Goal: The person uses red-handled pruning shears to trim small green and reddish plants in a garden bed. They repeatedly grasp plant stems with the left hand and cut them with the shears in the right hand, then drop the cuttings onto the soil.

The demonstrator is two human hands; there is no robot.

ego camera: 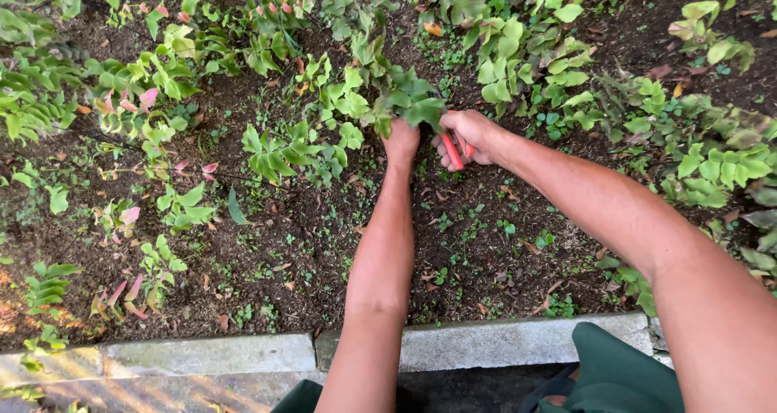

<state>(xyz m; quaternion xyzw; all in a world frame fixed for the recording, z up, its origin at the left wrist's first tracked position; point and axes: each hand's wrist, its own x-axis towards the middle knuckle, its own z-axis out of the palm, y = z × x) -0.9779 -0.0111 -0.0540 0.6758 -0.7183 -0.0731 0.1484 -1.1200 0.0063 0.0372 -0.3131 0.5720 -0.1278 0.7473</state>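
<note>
Two hands at a green leafy plant (405, 105): left hand (401, 140) gripping stems, right hand (469, 134) around red-handled pruners (453, 150).

Bare dark soil (340, 243) lies open at six o'clock of the hands; dense green leafy plants (356, 97) crowd twelve, grey stone kerb (486, 344) borders below.

We look down on a garden bed of dark soil (324, 243), strewn with dry leaves and tiny weeds. Low green plants (526, 65) crowd its far side, some with pink leaves (148, 97). A stone kerb (210, 354) edges the near side in daylight.
</note>
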